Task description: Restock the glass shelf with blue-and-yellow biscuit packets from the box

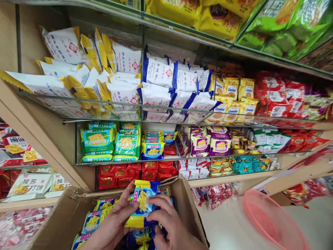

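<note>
My left hand (114,218) and my right hand (169,220) hold a blue and yellow biscuit packet (143,203) between them, above an open cardboard box (62,217). The left fingers grip its left side, while the right fingers press on its right side. Under my hands, more blue and yellow packets (92,222) lie in the box. Beyond the box, similar packets (153,151) are stacked in a glass shelf compartment, with green soda biscuit packets (97,140) to the left and purple packets (220,144) to the right.
Glass shelf edges (109,101) run across the view, holding white, yellow and red snack packets. Red packets (125,175) fill the tray just behind the box. A pink plastic basket (273,222) stands on the floor at the right. A wooden upright (44,149) rises at the left.
</note>
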A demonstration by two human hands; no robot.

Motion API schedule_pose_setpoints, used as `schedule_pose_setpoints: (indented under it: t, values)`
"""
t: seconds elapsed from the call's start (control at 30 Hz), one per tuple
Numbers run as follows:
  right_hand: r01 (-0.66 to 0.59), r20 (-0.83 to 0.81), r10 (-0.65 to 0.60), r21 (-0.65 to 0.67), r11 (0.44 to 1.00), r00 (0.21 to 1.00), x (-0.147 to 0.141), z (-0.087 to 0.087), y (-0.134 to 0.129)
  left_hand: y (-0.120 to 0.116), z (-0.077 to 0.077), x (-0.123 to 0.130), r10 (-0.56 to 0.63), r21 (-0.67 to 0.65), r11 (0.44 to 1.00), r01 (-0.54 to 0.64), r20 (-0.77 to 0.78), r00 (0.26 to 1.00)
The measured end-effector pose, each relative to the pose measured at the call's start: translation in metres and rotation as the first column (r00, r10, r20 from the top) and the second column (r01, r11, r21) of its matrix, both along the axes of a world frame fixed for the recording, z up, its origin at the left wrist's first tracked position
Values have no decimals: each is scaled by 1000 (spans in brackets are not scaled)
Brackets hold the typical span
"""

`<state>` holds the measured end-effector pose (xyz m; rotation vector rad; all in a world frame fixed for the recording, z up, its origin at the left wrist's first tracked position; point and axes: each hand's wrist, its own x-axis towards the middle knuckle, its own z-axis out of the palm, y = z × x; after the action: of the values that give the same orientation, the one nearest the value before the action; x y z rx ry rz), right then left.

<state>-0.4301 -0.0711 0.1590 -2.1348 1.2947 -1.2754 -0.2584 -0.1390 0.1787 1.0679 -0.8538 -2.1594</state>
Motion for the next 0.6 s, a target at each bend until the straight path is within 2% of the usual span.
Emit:
schedule_pose_setpoints:
  t: [0.07,0.13,0.23,0.3,0.37,0.4,0.47,0.53,0.6]
  values:
    - [112,107,-114,25,993,988,-1,-3,-1,0,-3,1,-13,-36,999,13,-3,1000]
    - [205,196,-222,105,973,955,-3,-8,-5,-3,-7,1,-41,-97,994,42,16,999]
    - [238,272,-299,235,942,915,-6,-17,-12,-8,-15,0,-134,-243,956,161,126,983]
    - [229,255,-290,243,943,923,-8,-20,-15,-11,-21,0,-181,-395,878,269,247,952]
    - [196,198,-245,238,951,949,-8,-19,-16,-12,-27,0,-165,-525,774,353,371,914]
    - [174,172,-225,271,947,959,-8,-17,-16,-12,-30,0,-149,-557,738,381,416,897]
    - [140,124,-208,410,901,970,-9,-10,-15,-10,-35,0,-155,-565,715,412,447,881]
    - [136,55,-192,520,843,980,-13,3,-13,-10,-39,2,-158,-565,726,391,415,896]
    - [180,-23,-194,497,849,981,-24,24,-11,-12,-41,4,-77,-582,750,314,395,916]
